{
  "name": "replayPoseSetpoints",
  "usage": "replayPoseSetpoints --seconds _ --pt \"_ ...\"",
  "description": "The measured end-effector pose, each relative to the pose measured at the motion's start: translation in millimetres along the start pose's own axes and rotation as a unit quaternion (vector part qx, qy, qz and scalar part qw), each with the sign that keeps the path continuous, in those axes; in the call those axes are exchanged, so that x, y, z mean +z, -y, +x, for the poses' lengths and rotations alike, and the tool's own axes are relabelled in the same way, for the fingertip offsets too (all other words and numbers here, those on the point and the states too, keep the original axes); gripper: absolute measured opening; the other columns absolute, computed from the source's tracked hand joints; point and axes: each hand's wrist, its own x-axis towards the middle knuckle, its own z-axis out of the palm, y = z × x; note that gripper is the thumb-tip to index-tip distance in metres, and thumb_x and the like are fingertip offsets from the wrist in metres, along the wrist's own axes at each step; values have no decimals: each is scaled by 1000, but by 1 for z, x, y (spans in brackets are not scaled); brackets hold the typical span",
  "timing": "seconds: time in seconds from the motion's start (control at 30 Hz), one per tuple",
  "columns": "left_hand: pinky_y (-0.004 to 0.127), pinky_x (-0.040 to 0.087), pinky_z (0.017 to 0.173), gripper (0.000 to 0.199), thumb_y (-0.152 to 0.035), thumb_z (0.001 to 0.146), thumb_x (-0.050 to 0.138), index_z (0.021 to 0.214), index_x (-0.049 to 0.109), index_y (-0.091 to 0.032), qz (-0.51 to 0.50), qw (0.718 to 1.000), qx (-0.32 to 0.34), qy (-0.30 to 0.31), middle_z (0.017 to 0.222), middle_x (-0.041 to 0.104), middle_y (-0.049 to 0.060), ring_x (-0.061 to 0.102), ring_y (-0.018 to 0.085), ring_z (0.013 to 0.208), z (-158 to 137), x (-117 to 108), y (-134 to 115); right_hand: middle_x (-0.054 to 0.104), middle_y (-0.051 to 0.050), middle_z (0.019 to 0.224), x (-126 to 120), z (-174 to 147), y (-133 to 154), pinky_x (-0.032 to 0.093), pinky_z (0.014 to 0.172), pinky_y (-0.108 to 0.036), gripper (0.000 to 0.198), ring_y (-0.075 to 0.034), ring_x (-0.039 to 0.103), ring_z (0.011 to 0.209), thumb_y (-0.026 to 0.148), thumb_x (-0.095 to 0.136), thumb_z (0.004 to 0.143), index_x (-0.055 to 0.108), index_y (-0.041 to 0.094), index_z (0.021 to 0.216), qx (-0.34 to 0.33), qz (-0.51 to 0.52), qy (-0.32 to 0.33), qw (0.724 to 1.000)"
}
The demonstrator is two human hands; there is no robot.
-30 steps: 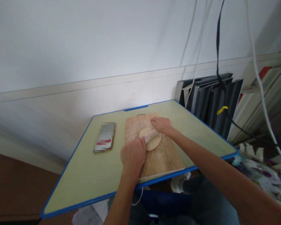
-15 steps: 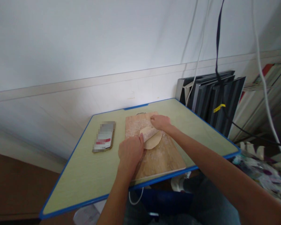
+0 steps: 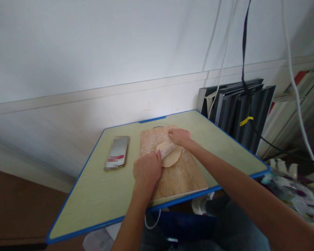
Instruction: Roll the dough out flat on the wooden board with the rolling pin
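Left hand [image 3: 147, 167] and right hand [image 3: 180, 136] grasp rolling pin [image 3: 168, 150] ends; I'd press evenly across dough sheet [image 3: 172, 159] between them.

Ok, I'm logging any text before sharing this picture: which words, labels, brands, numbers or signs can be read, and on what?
None can be read.
Pixelated flat object on the table: nothing legible.
Yellow tag on the black cable: too small to tell.
Rolling pin, dough, cutting board: no lettering visible.
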Motion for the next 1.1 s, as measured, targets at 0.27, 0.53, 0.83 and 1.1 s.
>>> replayPoseSetpoints --seconds 0.27,0.53,0.83,1.1 --pt "35 47 56 56 -36 90 13 82 64 -15 -3 1000 -20 10 72 66 13 65 27 69 -3 -3 -5 61 -6 115 0 0 0 44 76 -37 42 -25 57 101 28 32 80 61 26 110 -1 0 -6 1000" --pt "33 46 59 57 -36 90 12 85 65 -14 -6 1000 -5 15 75 65 13 64 25 72 -1 -2 -1 61 -6 114 -1 0 0 44 76 -36 40 -24 57 101 29 33 80 61 26 109 4 -2 0 1000" --pt "35 45 60 60 -37 90 11 86 66 -13 -12 999 18 30 78 66 14 64 25 73 5 -1 3 62 -7 113 0 0 0 45 75 -36 41 -25 58 99 29 32 81 61 27 111 13 0 -4 1000" --pt "33 45 61 59 -38 90 11 85 65 -14 -8 1000 8 23 78 66 14 64 24 73 4 0 3 62 -7 112 2 2 0 45 76 -37 41 -25 58 100 29 34 79 61 27 111 17 9 -15 1000"
